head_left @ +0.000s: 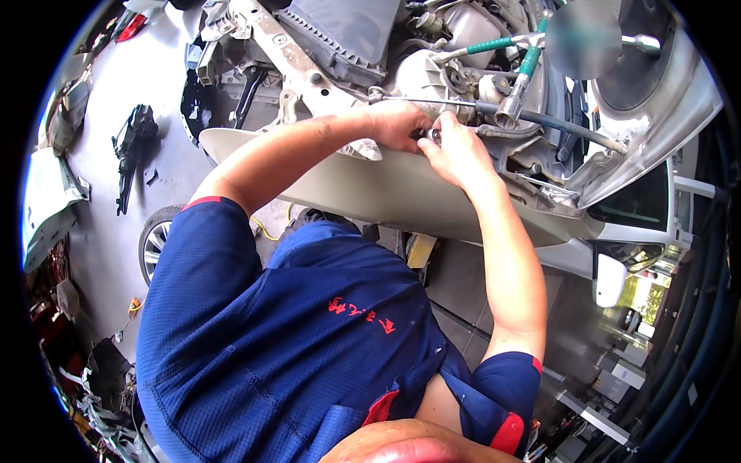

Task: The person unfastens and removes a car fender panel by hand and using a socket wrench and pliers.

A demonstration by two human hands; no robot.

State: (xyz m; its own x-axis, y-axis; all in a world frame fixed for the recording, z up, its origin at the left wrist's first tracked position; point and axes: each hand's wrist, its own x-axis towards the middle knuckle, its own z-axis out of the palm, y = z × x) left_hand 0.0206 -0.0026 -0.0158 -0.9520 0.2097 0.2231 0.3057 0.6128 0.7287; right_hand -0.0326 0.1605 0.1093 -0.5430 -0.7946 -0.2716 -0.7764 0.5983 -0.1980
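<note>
Both of my hands meet at the edge of a car's engine bay, just above the beige fender (pixel 370 189). My left hand (pixel 397 123) reaches in from the left with its fingers curled; what they hold, if anything, is hidden. My right hand (pixel 461 154) pinches a small shiny round metal piece (pixel 434 136), close against the left fingertips. Just beyond the hands runs a long thin rod with a thicker dark sleeve (pixel 552 122). A four-way lug wrench (pixel 529 62) with green grips lies over the engine bay to the right, its socket end near the rod.
A black ribbed cover (pixel 336 35) and a bare metal front crossmember (pixel 309 73) lie ahead. The raised hood (pixel 656 116) stands at right, above the side mirror (pixel 610 279). On the floor at left are a broken black part (pixel 135 147) and a wheel (pixel 154 243).
</note>
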